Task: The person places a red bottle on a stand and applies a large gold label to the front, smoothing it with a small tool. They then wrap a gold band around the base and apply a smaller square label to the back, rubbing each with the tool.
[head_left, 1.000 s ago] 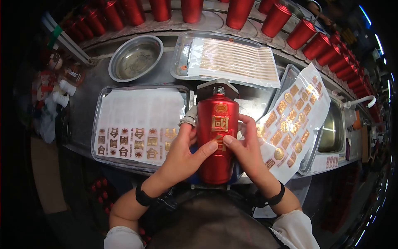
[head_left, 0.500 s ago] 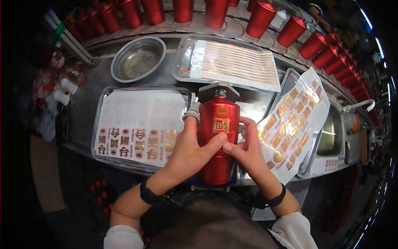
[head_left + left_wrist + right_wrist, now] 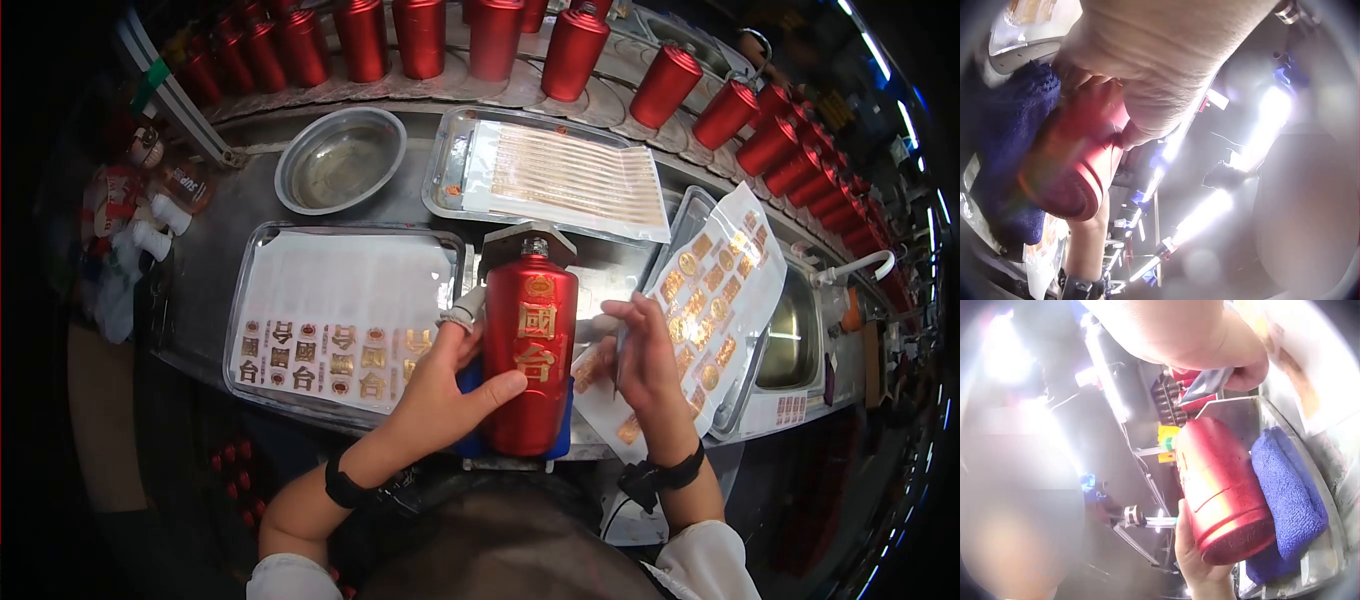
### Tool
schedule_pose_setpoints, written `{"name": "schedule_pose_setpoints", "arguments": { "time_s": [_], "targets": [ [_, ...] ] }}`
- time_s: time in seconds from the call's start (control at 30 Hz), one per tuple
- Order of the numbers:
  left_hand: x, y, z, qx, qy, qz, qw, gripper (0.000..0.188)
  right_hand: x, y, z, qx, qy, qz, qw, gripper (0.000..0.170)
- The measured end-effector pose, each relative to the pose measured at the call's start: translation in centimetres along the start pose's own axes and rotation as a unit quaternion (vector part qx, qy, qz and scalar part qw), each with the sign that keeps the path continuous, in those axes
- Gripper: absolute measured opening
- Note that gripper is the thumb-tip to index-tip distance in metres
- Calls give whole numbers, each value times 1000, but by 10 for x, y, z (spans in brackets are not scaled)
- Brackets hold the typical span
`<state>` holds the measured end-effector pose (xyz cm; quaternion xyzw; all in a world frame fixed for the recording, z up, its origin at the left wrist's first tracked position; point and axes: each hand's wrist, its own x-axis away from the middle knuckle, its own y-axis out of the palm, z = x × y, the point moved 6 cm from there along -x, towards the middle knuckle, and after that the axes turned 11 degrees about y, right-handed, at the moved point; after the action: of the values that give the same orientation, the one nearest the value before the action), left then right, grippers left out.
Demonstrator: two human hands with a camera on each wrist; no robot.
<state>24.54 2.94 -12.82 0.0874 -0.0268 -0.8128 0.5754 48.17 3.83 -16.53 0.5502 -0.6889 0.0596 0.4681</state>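
A red bottle (image 3: pixel 527 400) with raised gold characters and a gold emblem lies on a folded blue cloth (image 3: pixel 1288 487), its clear neck against a metal rest (image 3: pixel 500 246). My left hand (image 3: pixel 435 385) grips its left side, thumb on the front near the lower character. A whitish cover (image 3: pixel 463 308) wraps one left finger. My right hand (image 3: pixel 650 360) is off the bottle, over a sheet of gold stickers (image 3: pixel 715 300). In the right wrist view it holds a flat, pointed silver tool (image 3: pixel 1209 384), whose exact kind I cannot tell.
On the left, a tray (image 3: pixel 245 290) bears a sheet of gold characters. A metal bowl (image 3: pixel 340 160) and a tray (image 3: pixel 440 165) with a striped gold sheet stand behind. Several red bottles (image 3: pixel 420 40) line the conveyor (image 3: pixel 450 92) at the back. A sink (image 3: pixel 790 340) is at right.
My right hand has left the bottle and moved right over the sticker sheet. The lower gold character, covered by both thumbs half a second ago, shows again. Conveyor bottles have shifted left.
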Motion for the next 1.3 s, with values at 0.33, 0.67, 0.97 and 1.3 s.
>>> {"name": "schedule_pose_setpoints", "arguments": {
  "time_s": [0.33,0.67,0.97,1.3],
  "targets": [
    [-3,-2,-9,26,-7,-29,999,87,94,111,-22,544,-495,-107,669,30],
    [-2,-4,-9,-8,-48,-60,997,95,73,123,-58,529,-516,-61,671,23],
    [-2,-4,-12,15,3,-8,1000,71,69,130,-53,568,-537,-57,621,25],
    [12,-25,-12,130,-8,71,989,65,122,122,30,561,-635,-219,484,20]
  ]
}}
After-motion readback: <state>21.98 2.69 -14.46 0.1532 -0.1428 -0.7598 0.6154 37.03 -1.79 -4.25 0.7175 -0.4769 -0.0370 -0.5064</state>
